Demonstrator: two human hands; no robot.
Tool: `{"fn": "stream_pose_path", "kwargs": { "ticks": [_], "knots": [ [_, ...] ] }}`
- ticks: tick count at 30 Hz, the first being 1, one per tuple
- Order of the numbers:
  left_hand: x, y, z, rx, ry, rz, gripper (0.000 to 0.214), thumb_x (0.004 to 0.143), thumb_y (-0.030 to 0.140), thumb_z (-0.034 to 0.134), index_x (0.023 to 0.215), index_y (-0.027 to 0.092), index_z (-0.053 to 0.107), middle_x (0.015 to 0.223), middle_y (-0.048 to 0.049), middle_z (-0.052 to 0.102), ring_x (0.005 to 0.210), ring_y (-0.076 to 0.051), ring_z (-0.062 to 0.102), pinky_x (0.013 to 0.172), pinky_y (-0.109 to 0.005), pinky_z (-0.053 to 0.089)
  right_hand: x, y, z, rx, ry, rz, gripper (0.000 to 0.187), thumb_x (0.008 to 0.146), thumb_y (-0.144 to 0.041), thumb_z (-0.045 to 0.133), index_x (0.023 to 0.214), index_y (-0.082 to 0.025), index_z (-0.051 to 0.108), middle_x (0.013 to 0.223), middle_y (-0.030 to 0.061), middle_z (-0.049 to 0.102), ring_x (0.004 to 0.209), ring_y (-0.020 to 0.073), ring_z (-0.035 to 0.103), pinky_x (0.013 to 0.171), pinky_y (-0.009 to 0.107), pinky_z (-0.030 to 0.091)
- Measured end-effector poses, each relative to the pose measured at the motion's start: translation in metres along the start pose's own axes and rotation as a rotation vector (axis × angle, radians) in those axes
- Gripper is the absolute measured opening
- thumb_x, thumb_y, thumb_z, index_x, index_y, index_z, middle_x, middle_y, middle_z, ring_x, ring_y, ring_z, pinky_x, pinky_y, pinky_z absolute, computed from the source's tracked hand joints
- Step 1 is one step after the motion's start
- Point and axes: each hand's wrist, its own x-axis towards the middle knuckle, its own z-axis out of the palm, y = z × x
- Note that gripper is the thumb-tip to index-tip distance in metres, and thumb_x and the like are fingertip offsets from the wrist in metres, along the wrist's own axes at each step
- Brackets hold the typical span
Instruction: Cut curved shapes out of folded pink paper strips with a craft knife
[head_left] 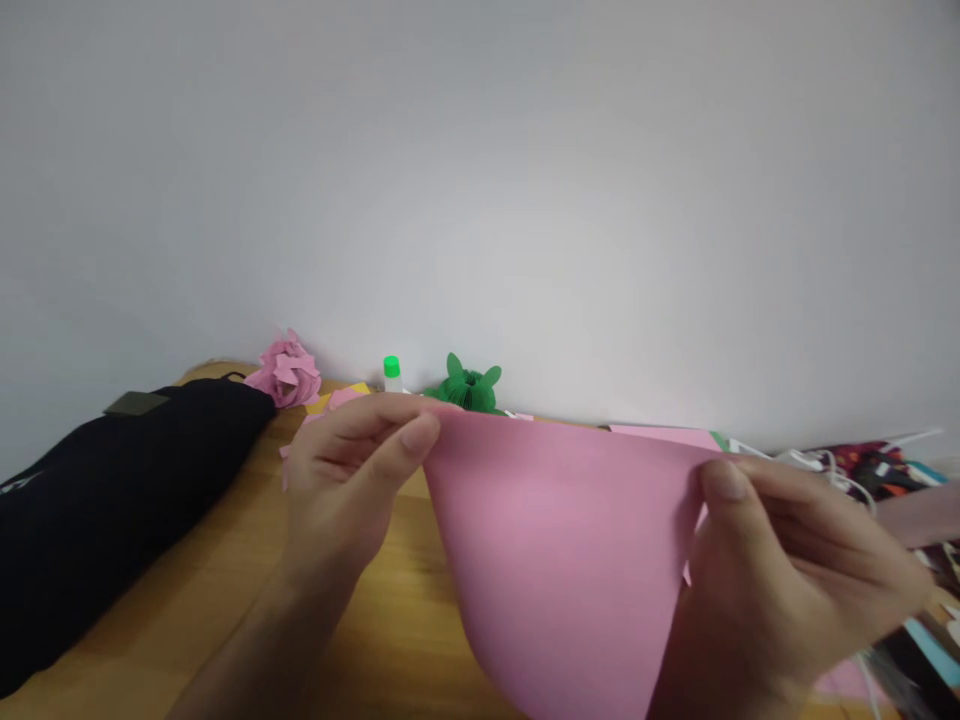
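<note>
A sheet of pink paper (562,540) hangs between my two hands above the wooden table. My left hand (352,480) pinches its upper left corner between thumb and fingers. At the upper right corner, my right hand (787,560) grips the sheet the same way. The top edge is stretched nearly straight, and the lower part curves and runs out of the picture at the bottom. Behind my left hand lie pink and yellow paper pieces (346,397), partly hidden.
On the wooden table (397,610), a black bag (127,510) lies left. Along the wall stand a crumpled pink paper flower (286,370), a green-capped glue stick (391,372) and a green paper figure (469,388). White cables (840,475) and mixed clutter fill the right.
</note>
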Motion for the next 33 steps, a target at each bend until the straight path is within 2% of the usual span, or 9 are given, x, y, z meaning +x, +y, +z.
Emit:
{"fn": "stream_pose_path", "kwargs": {
  "ticks": [3,5,8,12,15,21,25,30,33],
  "knots": [
    [0.0014,0.0001,-0.0004,-0.099,-0.192,-0.082,0.013,0.078,0.038,0.080,0.089,0.031,0.080,0.077,0.0038,0.078,0.066,-0.010,0.072,0.065,-0.015,0.060,-0.0007,0.0007,0.0046,0.065,0.082,0.019,0.008,0.066,-0.018,0.083,0.071,-0.023,0.078,0.057,-0.0044,0.068,0.046,0.0108,0.056,0.041,0.026,0.041],
    [0.0020,0.0001,0.0002,-0.119,-0.234,-0.112,0.012,0.076,0.028,0.082,0.087,0.031,0.080,0.078,0.0046,0.078,0.068,-0.009,0.072,0.065,-0.012,0.059,-0.0005,0.0019,0.0059,0.078,0.087,0.022,0.009,0.066,-0.017,0.083,0.070,-0.024,0.078,0.057,-0.0047,0.067,0.045,0.0103,0.054,0.040,0.026,0.039],
    [0.0032,-0.0003,0.0012,-0.111,-0.211,-0.141,0.014,0.076,0.018,0.080,0.082,0.030,0.080,0.075,0.0059,0.078,0.068,-0.007,0.072,0.062,-0.009,0.057,0.0001,0.0033,0.0060,0.083,0.104,0.033,0.010,0.066,-0.017,0.082,0.070,-0.025,0.078,0.056,-0.0053,0.066,0.044,0.0105,0.052,0.039,0.026,0.038],
    [0.0042,0.0016,0.0024,-0.062,-0.146,-0.190,0.015,0.077,0.014,0.076,0.075,0.028,0.080,0.071,0.0044,0.077,0.060,-0.010,0.071,0.056,-0.013,0.057,0.0002,0.0050,0.0045,0.055,0.096,0.000,0.009,0.068,-0.016,0.082,0.072,-0.024,0.078,0.059,-0.0041,0.069,0.048,0.0112,0.057,0.044,0.025,0.044],
    [0.0036,0.0043,0.0030,0.012,-0.055,-0.233,0.012,0.075,0.016,0.077,0.071,0.027,0.080,0.067,0.0037,0.076,0.060,-0.010,0.069,0.056,-0.014,0.056,-0.0001,0.0071,0.0030,0.058,0.063,-0.008,0.007,0.070,-0.018,0.083,0.074,-0.022,0.078,0.062,-0.0031,0.070,0.051,0.0092,0.059,0.047,0.022,0.047],
    [0.0012,0.0048,0.0060,0.133,-0.014,-0.204,0.009,0.077,0.022,0.075,0.069,0.025,0.079,0.063,0.0041,0.073,0.056,-0.008,0.061,0.053,-0.014,0.050,-0.0009,0.0074,0.0032,0.049,0.054,-0.003,0.007,0.070,-0.021,0.084,0.072,-0.021,0.077,0.060,-0.0043,0.069,0.051,0.0072,0.058,0.048,0.020,0.047],
    [0.0013,0.0051,0.0056,0.113,0.027,-0.244,0.011,0.076,0.021,0.077,0.064,0.023,0.077,0.059,0.0052,0.069,0.053,-0.006,0.057,0.052,-0.014,0.047,-0.0016,0.0062,0.0023,0.022,0.032,0.031,0.006,0.071,-0.020,0.083,0.073,-0.020,0.077,0.061,-0.0043,0.070,0.053,0.0063,0.058,0.049,0.019,0.046],
    [0.0073,0.0052,0.0026,-0.048,-0.008,-0.268,0.017,0.068,0.038,0.086,0.069,0.023,0.079,0.064,0.0016,0.071,0.059,-0.008,0.060,0.057,-0.016,0.052,-0.0013,0.0086,0.0021,0.039,0.019,-0.019,0.006,0.072,-0.021,0.082,0.072,-0.020,0.076,0.061,-0.0032,0.069,0.051,0.0078,0.058,0.048,0.020,0.046],
    [0.0083,0.0048,0.0064,-0.121,0.028,-0.257,0.017,0.063,0.036,0.089,0.065,0.024,0.078,0.062,0.0031,0.070,0.058,-0.007,0.059,0.057,-0.015,0.051,-0.0017,0.0076,0.0039,0.047,0.042,-0.027,0.007,0.070,-0.022,0.083,0.071,-0.020,0.076,0.060,-0.0027,0.069,0.051,0.0098,0.059,0.047,0.023,0.047]
  ]
}}
